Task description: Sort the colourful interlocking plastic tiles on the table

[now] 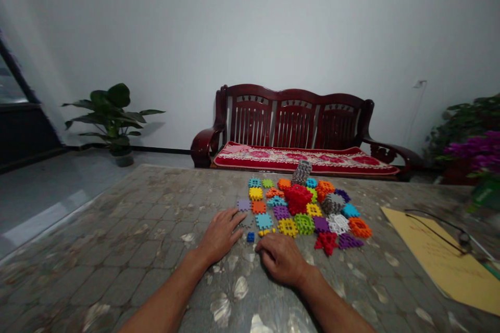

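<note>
Several colourful interlocking plastic tiles (300, 208) lie spread on a stone-patterned table (128, 239), with a tall grey stack (302, 173) at the back and a red cluster (297, 199) in the middle. My left hand (221, 234) lies flat with fingers stretched toward a grey tile (247, 221) and a purple one (244, 204). My right hand (282, 258) rests with fingers curled, close to a small blue block (250, 237) and a yellow piece (266, 232). Whether the right hand holds anything is hidden.
A yellow envelope (441, 257) with a black cord (433, 229) lies at the right of the table. Behind stands a dark wooden bench (297, 119) with a red cushion. A potted plant (111, 114) is at the left, purple flowers (474, 148) at the right.
</note>
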Demonstrator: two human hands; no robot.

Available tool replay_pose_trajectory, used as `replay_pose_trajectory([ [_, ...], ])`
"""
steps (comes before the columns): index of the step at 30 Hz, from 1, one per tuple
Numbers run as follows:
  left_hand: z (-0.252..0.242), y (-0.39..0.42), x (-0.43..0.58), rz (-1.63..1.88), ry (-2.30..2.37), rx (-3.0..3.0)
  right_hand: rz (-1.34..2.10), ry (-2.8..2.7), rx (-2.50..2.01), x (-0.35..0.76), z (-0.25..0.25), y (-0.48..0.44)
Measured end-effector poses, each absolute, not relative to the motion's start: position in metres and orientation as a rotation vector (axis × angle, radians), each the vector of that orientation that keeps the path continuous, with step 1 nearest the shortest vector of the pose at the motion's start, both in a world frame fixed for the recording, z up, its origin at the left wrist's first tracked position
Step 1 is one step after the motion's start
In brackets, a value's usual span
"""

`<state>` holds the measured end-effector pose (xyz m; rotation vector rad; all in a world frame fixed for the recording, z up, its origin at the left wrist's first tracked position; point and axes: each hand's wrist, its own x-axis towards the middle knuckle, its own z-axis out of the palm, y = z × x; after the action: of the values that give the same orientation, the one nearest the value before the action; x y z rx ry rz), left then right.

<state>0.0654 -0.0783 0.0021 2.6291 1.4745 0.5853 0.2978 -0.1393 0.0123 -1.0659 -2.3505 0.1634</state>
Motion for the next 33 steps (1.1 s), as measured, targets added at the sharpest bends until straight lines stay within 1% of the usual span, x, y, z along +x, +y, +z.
replay_pose_trajectory([
  [3,0.001,-0.077,0.066,0.575,1.504,2.613,0.043,-2.194,-0.999,0.302,0.018,-0.138],
  [6,0.001,-0.077,0.065,0.612,1.505,2.583,-0.105,-1.942,-1.033,0.312,0.029,-0.131],
  [12,0.010,-0.082,0.069,0.627,1.416,2.528,-0.234,-1.552,-1.352,0.350,0.043,-0.099],
  [17,0.012,-0.088,0.081,0.561,1.205,2.575,-0.152,-1.436,-1.650,0.374,0.038,-0.076],
  [22,0.006,-0.087,0.088,0.548,1.086,2.637,-0.038,-1.491,-1.709,0.383,0.035,-0.063],
  [28,0.009,-0.089,0.092,0.599,1.105,2.664,0.076,-1.533,-1.843,0.376,0.034,-0.058],
  [33,0.012,-0.088,0.093,0.705,1.175,2.618,0.065,-1.542,-1.926,0.364,0.037,-0.063],
])
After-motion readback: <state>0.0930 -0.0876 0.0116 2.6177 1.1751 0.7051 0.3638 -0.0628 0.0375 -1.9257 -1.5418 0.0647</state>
